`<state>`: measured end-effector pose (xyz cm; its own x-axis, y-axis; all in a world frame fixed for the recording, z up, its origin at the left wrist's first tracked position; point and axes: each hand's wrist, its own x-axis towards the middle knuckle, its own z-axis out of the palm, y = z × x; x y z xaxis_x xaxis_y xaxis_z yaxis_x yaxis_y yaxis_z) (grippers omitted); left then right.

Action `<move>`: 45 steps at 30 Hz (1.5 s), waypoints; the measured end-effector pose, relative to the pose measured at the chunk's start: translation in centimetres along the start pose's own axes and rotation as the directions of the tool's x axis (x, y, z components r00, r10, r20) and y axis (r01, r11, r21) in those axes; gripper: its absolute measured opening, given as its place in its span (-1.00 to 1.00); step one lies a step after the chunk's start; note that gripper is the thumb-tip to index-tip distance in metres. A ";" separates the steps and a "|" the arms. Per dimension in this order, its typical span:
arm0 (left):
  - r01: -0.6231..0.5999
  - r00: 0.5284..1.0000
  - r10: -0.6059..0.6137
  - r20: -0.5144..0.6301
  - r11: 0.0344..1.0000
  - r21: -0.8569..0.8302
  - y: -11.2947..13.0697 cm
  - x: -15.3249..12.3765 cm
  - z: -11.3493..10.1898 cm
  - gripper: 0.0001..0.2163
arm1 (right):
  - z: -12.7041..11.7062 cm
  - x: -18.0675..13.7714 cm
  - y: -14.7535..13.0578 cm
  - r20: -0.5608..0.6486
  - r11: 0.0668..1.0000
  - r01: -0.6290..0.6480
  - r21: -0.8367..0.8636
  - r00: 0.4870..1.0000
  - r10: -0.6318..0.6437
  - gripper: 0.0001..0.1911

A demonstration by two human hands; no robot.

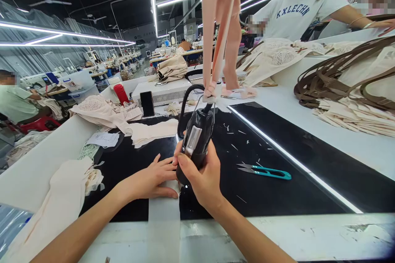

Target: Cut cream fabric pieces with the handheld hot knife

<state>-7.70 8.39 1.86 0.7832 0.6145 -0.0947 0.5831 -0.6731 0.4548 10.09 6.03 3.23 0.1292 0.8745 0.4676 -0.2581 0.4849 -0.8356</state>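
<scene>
My right hand (202, 174) is closed round a black hand-held iron (196, 139) with a silver plate, held upright over the black worktop (277, 152). A black cord loops up from the iron to a bundle of pink straps (220, 16) hanging from above. My left hand (156, 178) lies flat, fingers apart, pressing on a pale fabric strip (163, 213) that runs toward the near table edge, just beside the iron's tip.
Teal thread snips (265, 171) lie right of the iron among thread scraps. Cream fabric pieces (148, 131) and garments are piled at the left, brown straps (333, 82) at the right. A person in a white T-shirt (293, 14) stands across the table; another sits far left.
</scene>
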 end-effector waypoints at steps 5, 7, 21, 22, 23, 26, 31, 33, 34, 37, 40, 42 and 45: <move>-0.018 1.000 0.018 -0.016 1.000 -0.003 0.1 0.2 0.0 -0.63 | 0.1 -0.1 -0.1 0.017 1.000 0.007 -0.028 1.000 -0.006 -0.75; -0.040 0.999 0.040 -0.034 0.999 -0.003 0.0 0.2 0.0 -0.64 | 0.2 0.0 -0.3 0.019 1.000 -0.003 -0.029 1.000 0.003 -0.75; 0.204 0.907 -0.081 -0.414 0.943 0.264 4.4 -3.7 6.0 -0.86 | -1.0 1.4 -3.3 0.074 0.991 0.009 -0.130 0.997 0.000 -0.69; 0.200 0.906 -0.067 -0.418 0.938 0.283 4.4 -3.7 6.3 -0.83 | -1.1 1.5 -3.3 0.067 0.988 0.015 -0.154 0.998 -0.004 -0.70; 0.186 0.906 -0.047 -0.421 0.937 0.296 4.4 -3.8 6.3 -0.80 | -1.2 1.6 -3.4 0.058 0.984 0.021 -0.175 0.998 -0.011 -0.71; 0.068 0.917 0.065 -0.393 0.946 0.316 3.6 -4.1 5.6 -0.71 | -1.7 1.5 -3.3 0.046 0.980 0.024 -0.197 0.999 -0.015 -0.72; -0.088 0.952 0.169 -0.255 0.950 0.299 1.9 -4.9 3.6 -0.63 | -2.0 1.1 -3.0 0.074 0.988 0.023 -0.154 0.997 -0.011 -0.73; -0.114 0.950 0.183 -0.253 0.958 0.264 1.4 -4.9 3.2 -0.62 | -2.0 0.9 -2.8 0.089 0.989 0.039 -0.146 0.996 -0.026 -0.75; -0.123 0.942 0.191 -0.275 0.961 0.246 1.3 -4.8 3.0 -0.63 | -2.1 0.8 -2.7 0.095 0.989 0.048 -0.143 0.995 -0.034 -0.76; -0.070 0.916 0.141 -0.376 0.978 0.196 1.2 -3.8 2.9 -0.69 | -2.4 0.7 -2.4 0.095 0.990 0.053 -0.128 0.995 -0.041 -0.73; 0.044 0.894 0.036 -0.447 0.985 0.168 1.3 -2.2 3.0 -0.70 | -3.0 0.9 -2.0 0.068 0.994 0.030 -0.108 0.997 -0.023 -0.67; 0.090 0.882 0.012 -0.471 0.977 0.193 1.2 -1.0 3.2 -0.73 | -3.5 1.0 -1.8 0.046 0.995 0.022 -0.097 0.999 -0.018 -0.62; 0.113 0.886 0.028 -0.462 0.955 0.275 0.8 0.3 3.9 -0.76 | -4.4 1.1 -1.8 0.025 0.996 0.033 -0.085 0.999 -0.031 -0.57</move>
<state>-6.18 6.40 -1.23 0.6109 0.7159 0.3381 0.7045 -0.6864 0.1804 14.91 6.19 3.98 0.1130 0.8583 0.5006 -0.1716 0.5131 -0.8410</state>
